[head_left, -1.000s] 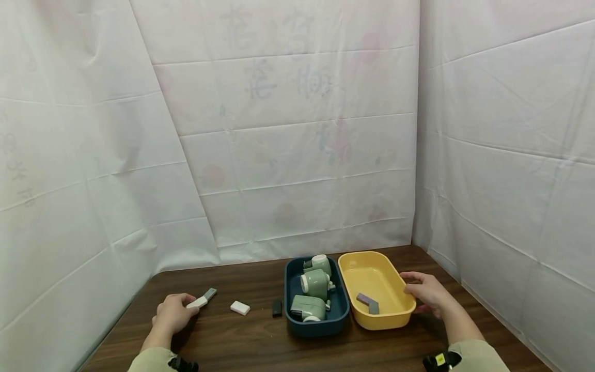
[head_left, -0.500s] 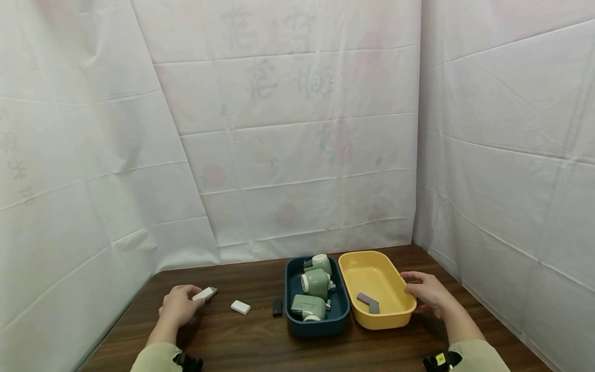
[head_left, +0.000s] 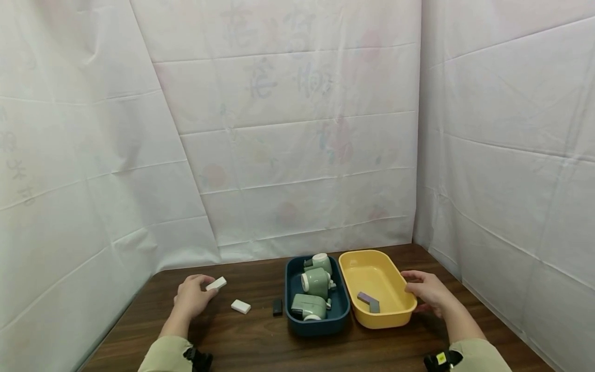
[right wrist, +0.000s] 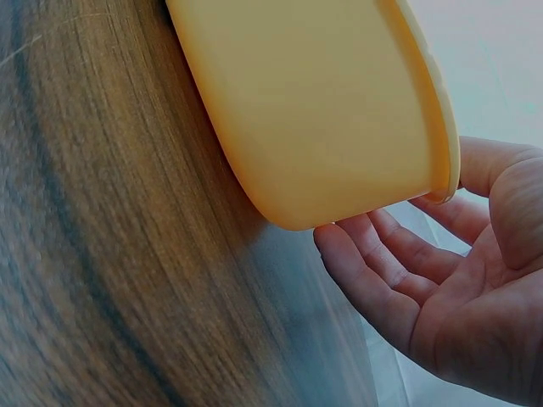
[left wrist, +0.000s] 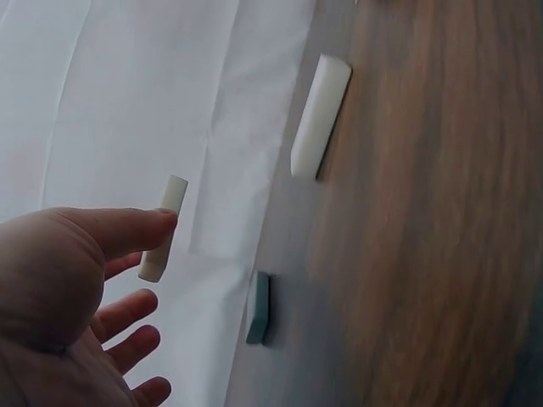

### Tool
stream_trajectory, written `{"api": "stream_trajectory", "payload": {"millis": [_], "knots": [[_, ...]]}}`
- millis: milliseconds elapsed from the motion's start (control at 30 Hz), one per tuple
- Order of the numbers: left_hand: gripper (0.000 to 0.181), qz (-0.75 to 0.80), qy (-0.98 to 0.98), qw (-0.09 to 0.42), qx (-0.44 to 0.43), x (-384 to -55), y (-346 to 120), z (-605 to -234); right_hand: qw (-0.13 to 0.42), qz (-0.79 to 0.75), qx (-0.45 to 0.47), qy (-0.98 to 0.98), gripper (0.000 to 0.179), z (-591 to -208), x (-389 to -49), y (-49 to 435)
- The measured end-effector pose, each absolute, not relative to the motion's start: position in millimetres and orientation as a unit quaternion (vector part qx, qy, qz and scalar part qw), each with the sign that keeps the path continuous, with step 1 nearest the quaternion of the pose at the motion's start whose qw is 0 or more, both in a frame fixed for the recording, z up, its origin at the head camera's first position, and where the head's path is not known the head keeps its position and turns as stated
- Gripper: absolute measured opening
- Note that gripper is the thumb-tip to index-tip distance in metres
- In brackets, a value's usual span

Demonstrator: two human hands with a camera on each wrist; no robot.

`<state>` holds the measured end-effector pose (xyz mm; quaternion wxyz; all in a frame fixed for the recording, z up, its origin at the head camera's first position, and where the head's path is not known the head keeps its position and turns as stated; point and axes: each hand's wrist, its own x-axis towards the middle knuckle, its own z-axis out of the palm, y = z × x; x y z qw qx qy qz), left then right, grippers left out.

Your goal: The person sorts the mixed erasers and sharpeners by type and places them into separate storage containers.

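My left hand (head_left: 192, 297) pinches a small white block (head_left: 216, 283) between thumb and fingers. In the left wrist view the held block (left wrist: 164, 229) tilts upright under the thumb, and the other fingers stay spread. Below it a grey-green block (left wrist: 259, 309) lies on the table, hidden in the head view. A second white block (head_left: 240, 306) lies to the right of this hand. My right hand (head_left: 429, 292) holds the yellow bin (head_left: 384, 321) at its right side, thumb at the rim and fingers against the outer wall. Inside the bin lie a purple block (head_left: 367, 297) and a grey block (head_left: 374, 306).
A dark blue bin (head_left: 297, 328) stands left of the yellow one, holding three sage-green pieces (head_left: 316, 283) with white round ends. Beside its left wall lies a black block (head_left: 277, 307). White cloth (head_left: 297, 155) hangs behind and at both sides of the wooden table (head_left: 241, 346).
My left hand has moved right and away from me, carrying the white block up off the table. The grey block beside it has gone out of sight. My right hand has stayed on the bin.
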<state>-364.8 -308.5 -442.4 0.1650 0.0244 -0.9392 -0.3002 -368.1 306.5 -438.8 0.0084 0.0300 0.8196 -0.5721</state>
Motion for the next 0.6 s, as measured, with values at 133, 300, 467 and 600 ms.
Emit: {"api": "stream_trajectory", "payload": {"millis": [133,300,467,600], "knots": [[0.033,-0.305,-0.937,0.169,0.013,-368.3,-298.8,-439.0,0.009,-0.573,0.030,0.819,0.059,-438.4,-368.0,307.2],[0.030,-0.307,-0.935,0.177,-0.002,-372.3,-285.5,-434.1,0.009,-0.574,0.030,0.818,0.059,-439.3,-368.3,307.6],[0.028,-0.311,-0.931,0.189,-0.014,-374.9,-272.1,-430.3,0.010,-0.573,0.031,0.819,0.059,-439.7,-368.7,307.6],[0.027,-0.315,-0.928,0.198,-0.020,-378.1,-262.1,-428.3,0.011,-0.573,0.032,0.819,0.059,-439.2,-369.7,307.8]]}}
